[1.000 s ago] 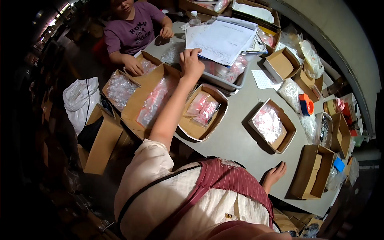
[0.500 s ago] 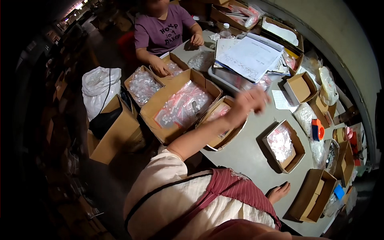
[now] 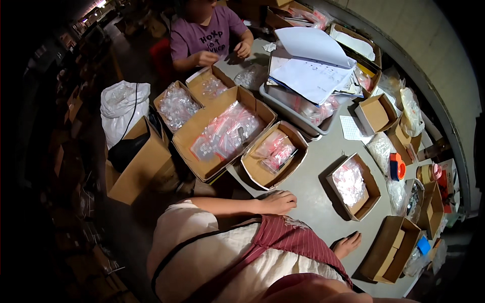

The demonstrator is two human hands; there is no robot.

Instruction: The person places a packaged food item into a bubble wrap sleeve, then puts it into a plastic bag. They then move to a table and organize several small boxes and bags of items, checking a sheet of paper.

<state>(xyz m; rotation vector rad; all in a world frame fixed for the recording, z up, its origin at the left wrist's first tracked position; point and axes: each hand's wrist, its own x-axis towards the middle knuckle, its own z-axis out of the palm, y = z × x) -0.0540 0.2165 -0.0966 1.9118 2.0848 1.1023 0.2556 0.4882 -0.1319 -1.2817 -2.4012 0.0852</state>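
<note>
My left hand (image 3: 279, 202) rests palm down on the near edge of the grey table, its fingers loosely bent and nothing visible in them. Just beyond it stands a small cardboard tray (image 3: 252, 169) holding clear plastic bags with red strips (image 3: 277, 154). Farther right, my right hand (image 3: 347, 245) lies at the table edge, fingers stretched out and free of any object. Between the hands and farther off sits another cardboard tray (image 3: 373, 201) with shiny small plastic bags (image 3: 349, 183). At the back, papers (image 3: 316, 76) lie on a grey plastic bin (image 3: 298, 115), the top sheet curled up.
A large open box (image 3: 184, 139) of small bags and two smaller boxes stand left. Across the table sits a person in a purple shirt (image 3: 212, 38). An open carton (image 3: 391, 252), an orange tape dispenser (image 3: 397, 166) and plastic bags line the right. A white sack (image 3: 124, 108) stands left.
My left hand has come back from beside the papers to the near table edge. The top sheet has lifted and curled. The other person's hand has left the small box.
</note>
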